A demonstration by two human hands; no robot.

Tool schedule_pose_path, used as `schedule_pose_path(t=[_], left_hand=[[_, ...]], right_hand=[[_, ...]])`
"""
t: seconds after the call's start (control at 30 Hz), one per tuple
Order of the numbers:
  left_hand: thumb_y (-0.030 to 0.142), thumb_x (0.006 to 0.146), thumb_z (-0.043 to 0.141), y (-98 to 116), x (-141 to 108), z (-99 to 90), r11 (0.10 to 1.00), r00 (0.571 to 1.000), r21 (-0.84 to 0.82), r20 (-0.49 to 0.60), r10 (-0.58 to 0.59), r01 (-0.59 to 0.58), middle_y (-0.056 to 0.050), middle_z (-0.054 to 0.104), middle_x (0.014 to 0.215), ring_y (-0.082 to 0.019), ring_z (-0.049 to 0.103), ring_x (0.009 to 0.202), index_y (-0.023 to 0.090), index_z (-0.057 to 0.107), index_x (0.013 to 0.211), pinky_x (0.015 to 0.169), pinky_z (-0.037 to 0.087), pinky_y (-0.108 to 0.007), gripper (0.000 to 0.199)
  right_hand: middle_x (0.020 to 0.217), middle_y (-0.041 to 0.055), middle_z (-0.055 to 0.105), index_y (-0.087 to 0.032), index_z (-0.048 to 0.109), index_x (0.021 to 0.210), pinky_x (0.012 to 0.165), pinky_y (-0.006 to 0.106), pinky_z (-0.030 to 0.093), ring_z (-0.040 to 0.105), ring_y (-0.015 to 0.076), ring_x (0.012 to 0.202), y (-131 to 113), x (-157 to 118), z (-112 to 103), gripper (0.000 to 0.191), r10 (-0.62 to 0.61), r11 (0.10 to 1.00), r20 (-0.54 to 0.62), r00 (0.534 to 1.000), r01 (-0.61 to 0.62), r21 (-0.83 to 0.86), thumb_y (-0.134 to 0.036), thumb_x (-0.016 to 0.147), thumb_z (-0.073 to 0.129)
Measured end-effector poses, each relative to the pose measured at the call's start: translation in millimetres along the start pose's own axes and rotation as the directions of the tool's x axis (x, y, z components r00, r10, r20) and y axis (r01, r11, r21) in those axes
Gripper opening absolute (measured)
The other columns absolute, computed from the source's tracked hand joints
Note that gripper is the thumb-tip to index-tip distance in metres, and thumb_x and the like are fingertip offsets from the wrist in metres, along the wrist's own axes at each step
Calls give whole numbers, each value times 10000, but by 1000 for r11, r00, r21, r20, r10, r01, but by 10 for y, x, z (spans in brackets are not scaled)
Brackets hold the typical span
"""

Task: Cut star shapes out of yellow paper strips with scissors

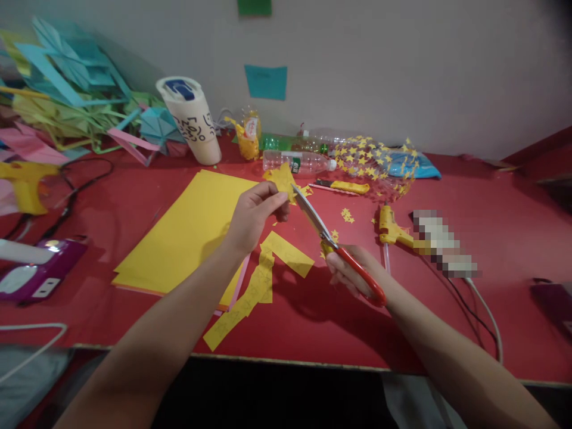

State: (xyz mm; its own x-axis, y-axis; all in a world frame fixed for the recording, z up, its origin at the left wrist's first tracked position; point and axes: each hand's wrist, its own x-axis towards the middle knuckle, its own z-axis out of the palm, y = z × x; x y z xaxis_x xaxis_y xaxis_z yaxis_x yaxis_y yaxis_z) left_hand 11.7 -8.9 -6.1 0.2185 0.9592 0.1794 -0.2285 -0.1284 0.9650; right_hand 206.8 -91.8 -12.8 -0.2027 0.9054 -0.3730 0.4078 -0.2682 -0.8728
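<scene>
Yellow paper piece (283,177), upper centre of the frame, is pinched between the left hand's (257,211) thumb and fingers; red-handled metal scissors (315,219) point at it, the right hand (365,260) curled round their grips. A slipping blade could nick the nearby left fingertips. Red tabletop (339,342) gives room at lower centre, between yellow pencil-marked paper strips (292,255) and the right forearm, down to its front edge.

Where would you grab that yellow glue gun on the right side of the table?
I'd take the glue gun by its handle, from above on the near side. It seems to lie flat, nozzle pointing away, handle angling out to the right. A glue stick juts from its rear, and a blurred object crowds the handle's end. The right hand is nearer but holds scissors.
</scene>
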Motion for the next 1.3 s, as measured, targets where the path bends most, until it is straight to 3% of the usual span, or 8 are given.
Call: schedule_pose_path(t=[0.27,0.43,0.9,1.3], left_hand=[[239,764,591,30,40,-43,998,998,-53,-63,13,-16,36,584,552,-59,534,499,174,573,666,505,454,-191,118],[276,743,617,37,17,-22,996,996,-8,26,-91,91,20,608,590,-61,540,498,157,582,650,527,467,-211,156],[215,757,591,10,36,-48,999,999,-18,-21,36,-37,34,593,576,-60,538,518,178,575,654,519,462,-196,110],[236,753,592,16,23,-48,997,999,58,2,46,-46,32,586,564,-64,538,507,176,575,652,526,464,-210,119]], right_hand=[[367,-103,354,-216,389,553,344,214,383,343,48,249,-16,-2,13,504,-18,1000,20,1000,18,24,-647,659,629],[365,-110,345,-220,387,557,435,253,478,352,52,256,-6,9,26,494,-36,999,1,999,36,38,-639,675,620],[389,-98,371,-214,400,585,406,237,428,365,55,292,-12,-2,2,531,-25,1000,11,1000,25,6,-692,652,623],[372,-100,379,-218,406,600,477,264,465,374,65,314,37,16,-28,518,-77,996,61,995,80,-44,-691,683,602]])
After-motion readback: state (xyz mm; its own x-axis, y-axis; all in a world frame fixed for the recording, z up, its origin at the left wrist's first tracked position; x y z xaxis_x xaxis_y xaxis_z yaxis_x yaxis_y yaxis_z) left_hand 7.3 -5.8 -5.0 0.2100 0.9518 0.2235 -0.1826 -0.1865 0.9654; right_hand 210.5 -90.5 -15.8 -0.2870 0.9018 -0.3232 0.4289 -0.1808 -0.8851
